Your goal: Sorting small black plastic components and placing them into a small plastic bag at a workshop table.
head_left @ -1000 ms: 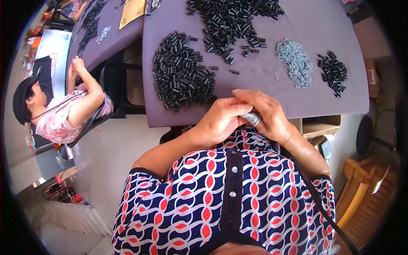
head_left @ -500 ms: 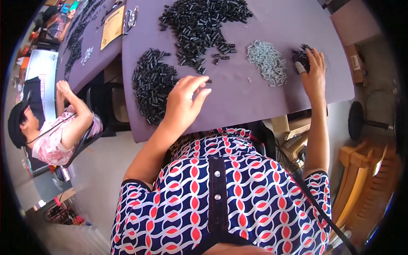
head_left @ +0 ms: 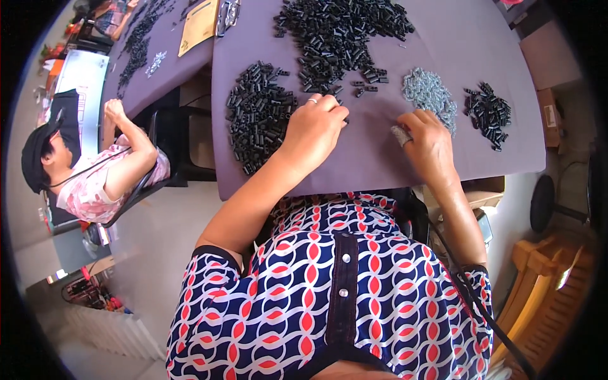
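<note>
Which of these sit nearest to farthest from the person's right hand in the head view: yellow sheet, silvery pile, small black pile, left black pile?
From the right hand:
1. Silvery pile: right by the fingers.
2. Small black pile: to its right.
3. Left black pile: near the table's left edge.
4. Yellow sheet: far off, upper left.

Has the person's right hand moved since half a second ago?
Yes, leftward: the right hand was at the small black pile and is now by the silvery pile's near side.
</note>
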`<action>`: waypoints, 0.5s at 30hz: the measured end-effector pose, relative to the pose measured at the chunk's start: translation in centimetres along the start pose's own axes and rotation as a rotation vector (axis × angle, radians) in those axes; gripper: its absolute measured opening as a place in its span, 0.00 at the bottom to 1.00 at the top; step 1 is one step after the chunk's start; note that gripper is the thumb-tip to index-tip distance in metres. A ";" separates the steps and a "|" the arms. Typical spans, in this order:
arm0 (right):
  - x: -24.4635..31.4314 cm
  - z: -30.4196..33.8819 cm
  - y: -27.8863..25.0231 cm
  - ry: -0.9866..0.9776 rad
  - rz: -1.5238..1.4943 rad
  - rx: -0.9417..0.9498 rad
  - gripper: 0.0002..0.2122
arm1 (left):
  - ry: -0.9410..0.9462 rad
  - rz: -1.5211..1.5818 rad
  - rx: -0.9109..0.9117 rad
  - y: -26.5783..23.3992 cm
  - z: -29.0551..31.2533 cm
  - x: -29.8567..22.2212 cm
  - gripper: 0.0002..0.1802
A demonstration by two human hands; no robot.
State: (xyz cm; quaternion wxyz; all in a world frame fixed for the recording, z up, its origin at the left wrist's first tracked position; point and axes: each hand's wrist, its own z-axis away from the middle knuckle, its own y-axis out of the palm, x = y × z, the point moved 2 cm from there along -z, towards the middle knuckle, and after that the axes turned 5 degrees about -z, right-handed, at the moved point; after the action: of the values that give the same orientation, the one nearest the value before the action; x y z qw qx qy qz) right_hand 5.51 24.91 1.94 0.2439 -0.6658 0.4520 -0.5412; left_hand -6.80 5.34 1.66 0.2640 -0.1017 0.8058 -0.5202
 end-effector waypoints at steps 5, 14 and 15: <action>0.6 -0.8 0.3 0.088 -0.052 0.080 0.09 | 0.012 -0.019 0.078 0.5 -0.1 0.2 0.04; 0.1 -1.4 0.0 0.208 -0.057 0.111 0.09 | -0.520 1.470 0.227 -0.2 3.5 -0.4 0.08; -0.1 -1.4 -0.1 0.188 -0.046 0.134 0.09 | -0.521 1.474 0.219 -0.4 3.7 -0.5 0.08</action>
State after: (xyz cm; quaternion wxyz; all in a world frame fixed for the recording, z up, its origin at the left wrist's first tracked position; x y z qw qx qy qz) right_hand 4.22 25.23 2.40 0.2318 -0.6048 0.4202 -0.6355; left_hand -4.44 2.45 1.03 0.7295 0.3665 0.5220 -0.2470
